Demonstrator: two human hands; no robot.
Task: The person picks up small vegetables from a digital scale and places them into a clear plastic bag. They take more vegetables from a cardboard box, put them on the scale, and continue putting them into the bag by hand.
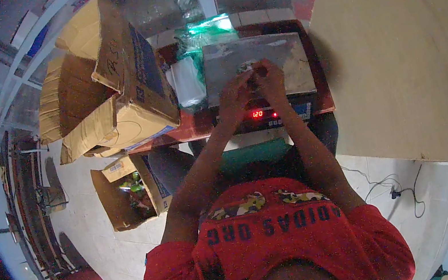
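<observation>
Over the flat metal plate of a digital weighing scale [217, 57], my left hand [236, 96] and my right hand [270, 79] come together, fingers bent and closed. Between the fingertips shows a small, whitish, shiny thing [246, 67], perhaps thin plastic; it is too small to name. Both hands appear to pinch at it. Red digits glow on the scale's dark front panel [258, 114], below my wrists. Left of the scale lies a stack of clear plastic bags [187, 81].
A big open cardboard box [143, 105] stands on the table's left side. Green-tinted plastic wrapping [207, 29] lies behind the scale. A smaller carton [116, 196] with colourful packets sits on the floor. A large tan board [402, 55] fills the right; cables [397, 193] lie below it.
</observation>
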